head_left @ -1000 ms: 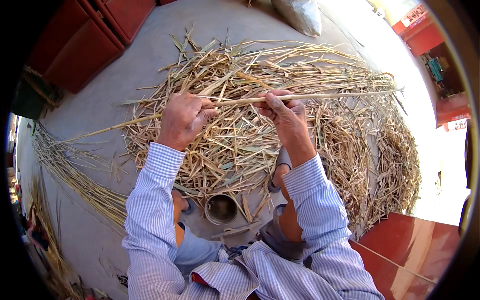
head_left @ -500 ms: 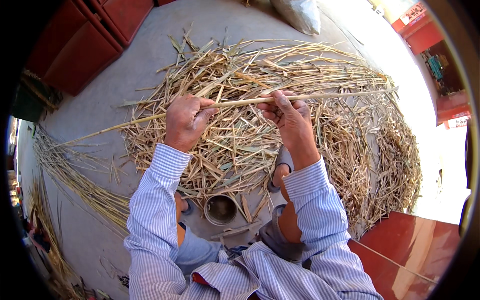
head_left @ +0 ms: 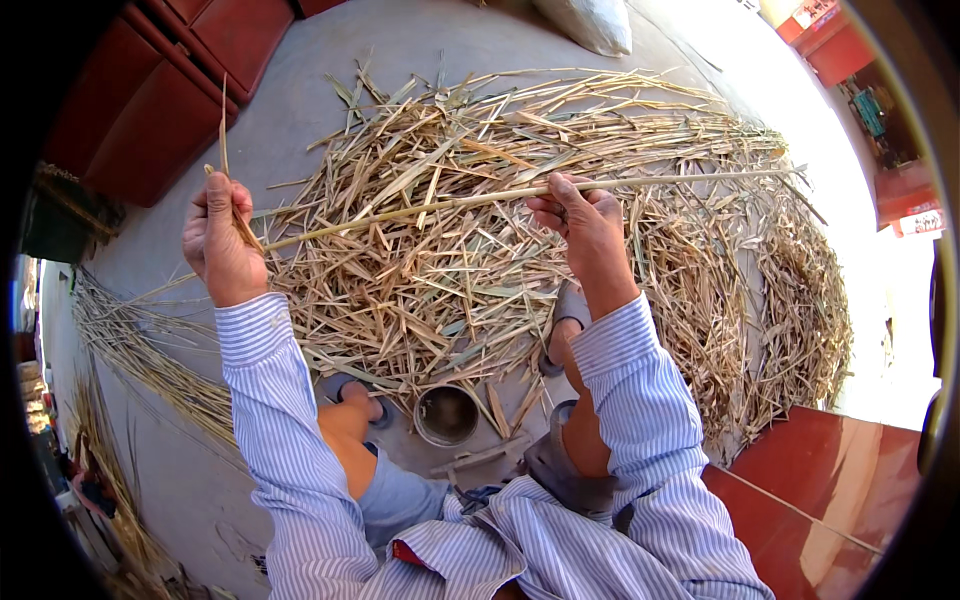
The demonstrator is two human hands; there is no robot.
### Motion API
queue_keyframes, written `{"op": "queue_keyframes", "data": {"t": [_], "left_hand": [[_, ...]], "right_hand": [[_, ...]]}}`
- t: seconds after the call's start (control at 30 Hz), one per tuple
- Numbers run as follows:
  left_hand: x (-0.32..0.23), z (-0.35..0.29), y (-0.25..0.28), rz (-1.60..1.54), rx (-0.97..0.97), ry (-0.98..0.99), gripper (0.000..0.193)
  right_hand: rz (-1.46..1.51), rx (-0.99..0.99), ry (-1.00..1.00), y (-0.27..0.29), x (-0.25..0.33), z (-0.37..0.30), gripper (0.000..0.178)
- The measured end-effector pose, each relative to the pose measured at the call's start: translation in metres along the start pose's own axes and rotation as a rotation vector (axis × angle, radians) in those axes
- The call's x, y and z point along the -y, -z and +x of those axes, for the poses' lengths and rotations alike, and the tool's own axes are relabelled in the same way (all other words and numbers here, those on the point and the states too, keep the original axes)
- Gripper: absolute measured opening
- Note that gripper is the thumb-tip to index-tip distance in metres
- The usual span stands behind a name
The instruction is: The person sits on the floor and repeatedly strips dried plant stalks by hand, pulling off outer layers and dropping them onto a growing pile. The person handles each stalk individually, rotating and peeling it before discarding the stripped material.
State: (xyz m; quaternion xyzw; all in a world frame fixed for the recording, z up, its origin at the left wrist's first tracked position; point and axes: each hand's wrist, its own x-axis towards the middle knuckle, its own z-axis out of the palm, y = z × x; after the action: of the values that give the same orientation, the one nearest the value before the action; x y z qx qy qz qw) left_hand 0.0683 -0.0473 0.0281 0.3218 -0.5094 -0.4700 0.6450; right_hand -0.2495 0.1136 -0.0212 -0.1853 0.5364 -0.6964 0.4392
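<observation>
A long, thin, pale reed stalk (head_left: pixel 420 209) stretches across in front of me, slanting down to the left. My right hand (head_left: pixel 590 225) pinches it between thumb and fingers. Off to the left, my left hand (head_left: pixel 222 245) is closed on a dry brown leaf sheath (head_left: pixel 224 140) whose tip sticks up above the fingers. The stalk passes behind the left hand near its wrist; whether they touch, I cannot tell. Beneath both hands spreads a large heap of dry leaves and husks (head_left: pixel 430 290).
Pale stalks (head_left: pixel 165 360) lie on the floor at left. A round metal container (head_left: pixel 446 415) stands between my feet. Dark red seats (head_left: pixel 130 110) are at far left, a pale sack (head_left: pixel 595 22) at the top, and a red panel (head_left: pixel 810 490) at lower right.
My left hand has moved left along the stalk and now holds a leaf sheath clear of it. My right hand keeps its pinch on the stalk, almost in place.
</observation>
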Motion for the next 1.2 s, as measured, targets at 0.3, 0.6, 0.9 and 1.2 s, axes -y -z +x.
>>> {"op": "queue_keyframes", "data": {"t": [0.3, 0.6, 0.9, 1.2], "left_hand": [[0.026, -0.030, -0.028, 1.052, 0.616, -0.508, 0.034], [0.000, -0.021, -0.020, 1.188, 0.598, -0.675, 0.016], [0.026, -0.036, -0.036, 1.187, 0.675, -0.669, 0.015], [0.056, -0.066, -0.081, 0.761, 0.596, -0.793, 0.022]], "right_hand": [[0.036, -0.015, -0.009, -0.003, 0.003, 0.002, 0.024], [0.140, -0.072, -0.011, 0.032, 0.015, 0.014, 0.023], [0.141, 0.071, 0.008, -0.005, 0.011, -0.010, 0.021], [0.066, 0.031, 0.060, -0.035, -0.012, -0.028, 0.021]]}}
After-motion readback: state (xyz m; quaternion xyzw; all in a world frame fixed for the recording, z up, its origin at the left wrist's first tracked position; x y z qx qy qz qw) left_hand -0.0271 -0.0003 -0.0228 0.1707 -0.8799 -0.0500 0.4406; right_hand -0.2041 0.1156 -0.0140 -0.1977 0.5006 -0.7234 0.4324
